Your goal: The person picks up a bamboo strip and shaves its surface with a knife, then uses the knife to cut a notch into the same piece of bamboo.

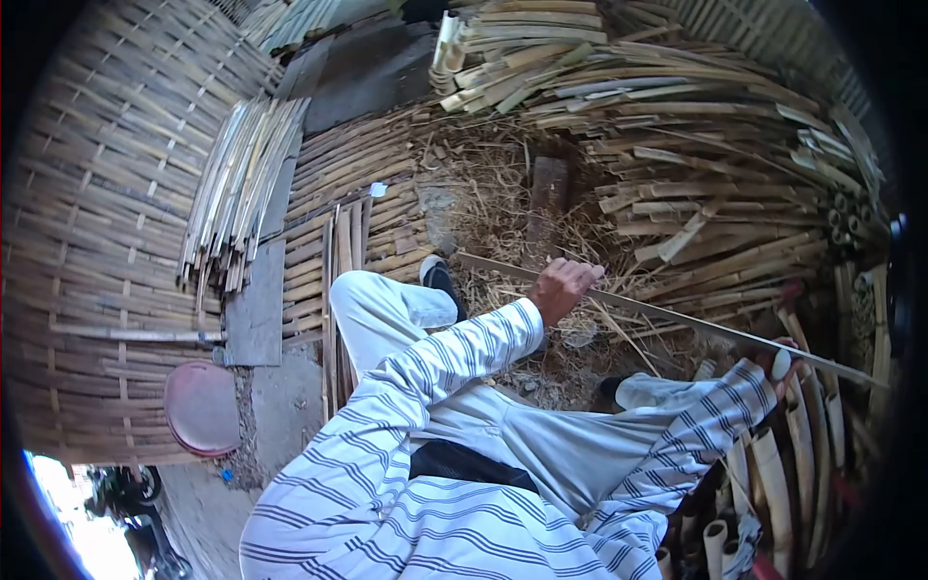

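Observation:
A long, thin bamboo strip (677, 317) runs slantwise from the middle of the view down to the right. My left hand (565, 288) is closed round the strip left of its middle, in front of my striped sleeve. Farther right, my right hand (783, 367) is wrapped round the strip near its right end, and something pale and rounded shows at the thumb. Under the strip, shavings (493, 179) cover the ground around a dark wooden block (548, 198).
Split bamboo (696, 106) is piled at the upper right. Upright bamboo pieces (773, 474) stand at the lower right. A bundle of strips (242, 184) leans on the woven wall (106, 242). A red stool (201, 408) is at the left, and motorcycles (140, 512) are beyond.

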Demonstrator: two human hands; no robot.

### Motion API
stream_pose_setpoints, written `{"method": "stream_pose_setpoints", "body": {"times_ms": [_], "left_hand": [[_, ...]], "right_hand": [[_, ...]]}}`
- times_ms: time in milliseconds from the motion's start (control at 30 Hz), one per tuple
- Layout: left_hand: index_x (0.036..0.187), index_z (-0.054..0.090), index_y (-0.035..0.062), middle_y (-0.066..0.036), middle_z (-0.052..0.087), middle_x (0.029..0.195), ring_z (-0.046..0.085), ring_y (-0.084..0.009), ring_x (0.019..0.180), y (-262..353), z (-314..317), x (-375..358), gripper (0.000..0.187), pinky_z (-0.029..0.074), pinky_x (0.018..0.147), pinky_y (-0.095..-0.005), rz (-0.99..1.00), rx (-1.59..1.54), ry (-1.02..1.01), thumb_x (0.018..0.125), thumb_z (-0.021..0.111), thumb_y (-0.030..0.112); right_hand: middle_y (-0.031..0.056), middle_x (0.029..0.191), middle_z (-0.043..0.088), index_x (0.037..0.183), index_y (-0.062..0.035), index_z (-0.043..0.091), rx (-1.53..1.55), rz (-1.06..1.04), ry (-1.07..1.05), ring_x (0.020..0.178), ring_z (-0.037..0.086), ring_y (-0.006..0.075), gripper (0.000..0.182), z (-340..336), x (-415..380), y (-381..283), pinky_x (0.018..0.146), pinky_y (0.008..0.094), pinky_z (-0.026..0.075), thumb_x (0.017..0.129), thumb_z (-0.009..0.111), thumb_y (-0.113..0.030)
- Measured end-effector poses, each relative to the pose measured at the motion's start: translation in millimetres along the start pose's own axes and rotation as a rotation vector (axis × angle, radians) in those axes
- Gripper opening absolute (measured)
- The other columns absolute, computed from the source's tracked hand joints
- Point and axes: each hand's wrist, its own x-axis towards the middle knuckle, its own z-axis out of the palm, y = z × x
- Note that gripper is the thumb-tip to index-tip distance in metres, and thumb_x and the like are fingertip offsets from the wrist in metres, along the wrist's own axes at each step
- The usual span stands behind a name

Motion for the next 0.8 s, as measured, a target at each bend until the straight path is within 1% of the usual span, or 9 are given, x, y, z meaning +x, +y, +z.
{"method": "stream_pose_setpoints", "body": {"times_ms": [33, 67, 167, 200, 300, 400, 533, 667, 800], "left_hand": [[0.113, 0.051, 0.0081, -0.01, 0.063, 0.097, 0.063, -0.0287, 0.082, -5, -1, -2, 0.034, 0.049, 0.077, -0.0389, 0.007, -0.044, -0.013, 0.08, 0.056, 0.003], [0.108, 0.054, 0.01, -0.007, 0.064, 0.091, 0.064, -0.0267, 0.074, -7, -9, -1, 0.033, 0.053, 0.068, -0.0346, 0.023, -0.048, 0.035, 0.076, 0.061, 0.003], [0.104, 0.057, 0.0123, -0.007, 0.065, 0.09, 0.065, -0.0257, 0.077, -13, -36, 4, 0.034, 0.055, 0.064, -0.0331, 0.037, -0.183, 0.019, 0.072, 0.067, 0.003], [0.104, 0.057, 0.0134, -0.006, 0.066, 0.091, 0.067, -0.0239, 0.081, -16, -49, 6, 0.04, 0.057, 0.065, -0.0316, 0.004, -0.177, -0.055, 0.068, 0.071, 0.002], [0.104, 0.058, 0.0128, -0.006, 0.066, 0.097, 0.067, -0.0234, 0.085, -36, -89, 5, 0.04, 0.058, 0.07, -0.035, -0.149, -0.337, -0.163, 0.067, 0.067, 0.003], [0.101, 0.06, 0.0101, -0.007, 0.066, 0.088, 0.067, -0.0244, 0.081, -70, -128, 5, 0.037, 0.055, 0.071, -0.0359, -0.144, -0.273, 0.057, 0.066, 0.064, -0.001], [0.103, 0.062, 0.0088, -0.01, 0.067, 0.092, 0.065, -0.0171, 0.082, -121, -222, -2, 0.037, 0.052, 0.072, -0.0316, -0.407, -0.389, 0.309, 0.067, 0.069, 0.001], [0.111, 0.062, 0.0059, -0.014, 0.068, 0.094, 0.066, -0.0191, 0.082, -145, -328, -58, 0.044, 0.052, 0.075, -0.0319, -0.647, 0.084, 0.529, 0.068, 0.073, 0.01], [0.109, 0.063, 0.0023, -0.018, 0.067, 0.096, 0.066, -0.0278, 0.083, -173, -387, -177, 0.045, 0.051, 0.077, -0.0336, -0.838, 0.475, 0.558, 0.068, 0.073, 0.017]], "right_hand": [[0.0104, 0.089, 0.057, 0.1, 0.0004, 0.054, -0.018, 0.0, 0.007, 0.087, 0.056, 0.0233, 0.021, -3, 1, 3, 0.081, 0.0384, 0.049, 0.085, 0.064, -0.011], [0.0103, 0.089, 0.057, 0.1, 0.0003, 0.054, -0.038, 0.002, 0.013, 0.087, 0.056, 0.0232, 0.021, -4, 2, 4, 0.081, 0.0383, 0.049, 0.085, 0.064, -0.011], [0.01, 0.089, 0.057, 0.099, 0.0, 0.054, -0.084, 0.005, 0.027, 0.086, 0.056, 0.0228, 0.02, -8, 2, 7, 0.08, 0.038, 0.049, 0.085, 0.064, -0.011], [0.0099, 0.088, 0.057, 0.099, -0.0001, 0.054, -0.1, 0.005, 0.034, 0.086, 0.056, 0.0227, 0.02, -10, 4, 8, 0.08, 0.0379, 0.049, 0.085, 0.064, -0.011], [0.0096, 0.088, 0.057, 0.098, -0.0004, 0.054, -0.128, 0.03, 0.046, 0.085, 0.056, 0.0224, 0.019, -14, 9, 12, 0.08, 0.0377, 0.049, 0.085, 0.064, -0.011], [0.0094, 0.087, 0.057, 0.098, -0.0006, 0.054, -0.171, 0.058, 0.057, 0.084, 0.055, 0.022, 0.019, -17, 14, 18, 0.079, 0.0374, 0.049, 0.086, 0.064, -0.011], [0.009, 0.087, 0.056, 0.097, -0.001, 0.054, -0.225, 0.08, 0.077, 0.083, 0.055, 0.0216, 0.018, -22, 17, 25, 0.079, 0.037, 0.048, 0.086, 0.064, -0.011], [0.0086, 0.086, 0.056, 0.096, -0.0014, 0.054, -0.299, 0.101, 0.102, 0.083, 0.055, 0.0211, 0.017, -27, 20, 30, 0.078, 0.0366, 0.048, 0.086, 0.063, -0.011], [0.0082, 0.086, 0.056, 0.095, -0.0018, 0.054, -0.381, 0.137, 0.122, 0.082, 0.054, 0.0206, 0.016, -30, 25, 36, 0.077, 0.0363, 0.048, 0.086, 0.063, -0.011]]}}
